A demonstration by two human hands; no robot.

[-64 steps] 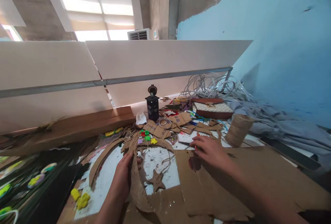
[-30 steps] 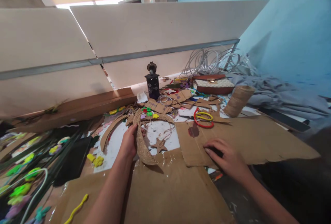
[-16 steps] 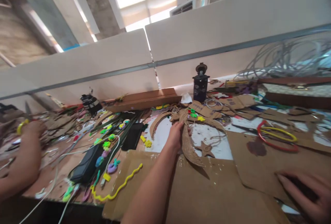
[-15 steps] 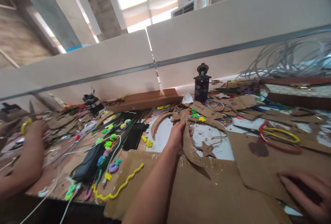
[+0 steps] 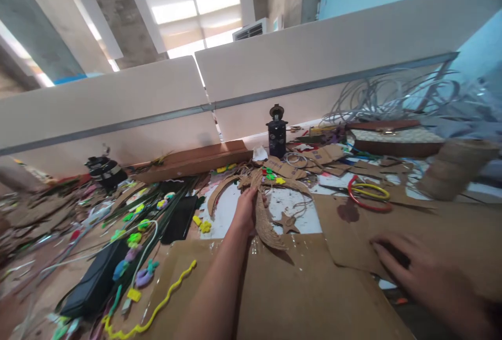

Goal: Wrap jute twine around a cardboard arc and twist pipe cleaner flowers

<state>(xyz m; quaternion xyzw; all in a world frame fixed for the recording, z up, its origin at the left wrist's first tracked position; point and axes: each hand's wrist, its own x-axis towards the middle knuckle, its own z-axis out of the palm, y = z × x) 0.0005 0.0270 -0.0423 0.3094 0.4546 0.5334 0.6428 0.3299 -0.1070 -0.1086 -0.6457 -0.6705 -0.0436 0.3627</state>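
Observation:
My left hand (image 5: 246,209) is closed around a curved, twine-wrapped cardboard piece (image 5: 267,230), its lower tip pointing toward me. Other curved arms spread left and right from its top, and a small cardboard star (image 5: 288,223) lies just right of it with loose twine. Blurred, my right hand (image 5: 415,267) hovers low over the right side of the cardboard sheet (image 5: 290,287). Its thumb and forefinger meet at the tips in a pinch; anything between them is too small to make out. Beyond that hand lie scissors (image 5: 368,193) with red and yellow handles.
A twine spool (image 5: 457,168) stands at the right. Behind are a dark open-lidded bottle (image 5: 276,133), a purse (image 5: 396,138) and coiled tubing (image 5: 364,97). On the left lie a black case (image 5: 96,277), cables, a yellow wavy strip (image 5: 168,298) and cardboard scraps.
The view has swung right, bringing the twine spool in and taking another person's arm at the left mostly out. My left hand keeps its hold; my right hand has come further into view.

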